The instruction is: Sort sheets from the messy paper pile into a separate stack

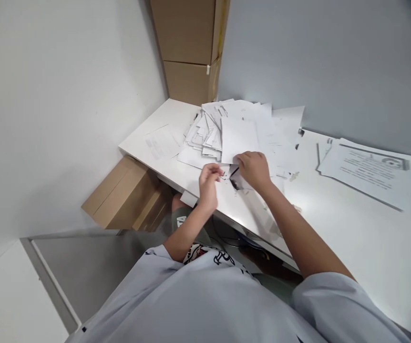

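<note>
My right hand is closed on the lower edge of a blank white sheet of paper, which lies slanted over a loose pile of papers. Just left of it, my left hand hovers by the table's front edge, its fingers loosely curled and apart with nothing visible in them. Between the two hands a small dark item shows on the tabletop; its kind is unclear. Part of the pile is hidden under the sheet.
The white table runs along the wall. Printed sheets lie to the right, and a single faint sheet lies at left. Cardboard boxes are stacked behind the table's far corner. More cardboard boxes stand below its left end.
</note>
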A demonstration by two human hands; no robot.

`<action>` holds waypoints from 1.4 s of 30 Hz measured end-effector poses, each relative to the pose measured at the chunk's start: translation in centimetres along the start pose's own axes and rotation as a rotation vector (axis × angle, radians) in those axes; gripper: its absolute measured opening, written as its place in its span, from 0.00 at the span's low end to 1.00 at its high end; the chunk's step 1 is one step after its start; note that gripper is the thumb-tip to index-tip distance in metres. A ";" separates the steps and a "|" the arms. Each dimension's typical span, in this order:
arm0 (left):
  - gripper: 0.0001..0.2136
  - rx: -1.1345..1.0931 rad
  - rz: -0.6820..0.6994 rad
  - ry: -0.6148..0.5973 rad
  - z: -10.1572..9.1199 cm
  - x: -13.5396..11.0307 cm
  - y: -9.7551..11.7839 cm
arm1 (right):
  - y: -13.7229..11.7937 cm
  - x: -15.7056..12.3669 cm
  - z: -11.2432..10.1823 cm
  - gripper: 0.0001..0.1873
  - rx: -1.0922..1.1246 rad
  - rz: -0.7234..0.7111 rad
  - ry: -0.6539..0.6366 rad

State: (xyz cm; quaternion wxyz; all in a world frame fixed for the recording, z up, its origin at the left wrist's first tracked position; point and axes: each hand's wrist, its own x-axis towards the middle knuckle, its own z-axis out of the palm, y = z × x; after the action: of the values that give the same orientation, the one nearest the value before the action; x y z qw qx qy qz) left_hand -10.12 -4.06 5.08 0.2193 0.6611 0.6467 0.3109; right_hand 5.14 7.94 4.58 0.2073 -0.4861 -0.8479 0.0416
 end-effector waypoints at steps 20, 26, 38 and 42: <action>0.02 -0.080 0.255 0.715 -5.7 5.4 -1.0 | 1.4 -0.6 0.2 0.29 -0.071 0.100 -0.121; 0.17 0.440 0.472 0.366 -6.4 5.0 -0.3 | -2.0 -3.0 -1.9 0.22 -0.228 -0.039 -0.100; 0.21 0.195 0.753 0.040 -1.5 -3.2 -2.1 | -7.1 -12.6 -2.1 0.23 0.956 0.292 0.184; 0.25 0.165 0.833 0.132 0.0 -4.6 -2.7 | -7.7 -14.4 -2.0 0.27 1.523 0.671 0.198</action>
State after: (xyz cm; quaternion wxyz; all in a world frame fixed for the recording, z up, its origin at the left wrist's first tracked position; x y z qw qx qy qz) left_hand -11.96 -8.46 2.64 -0.0204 0.8597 0.3599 0.3620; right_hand 6.09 -8.46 4.02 0.5290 -0.4413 -0.3761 0.6196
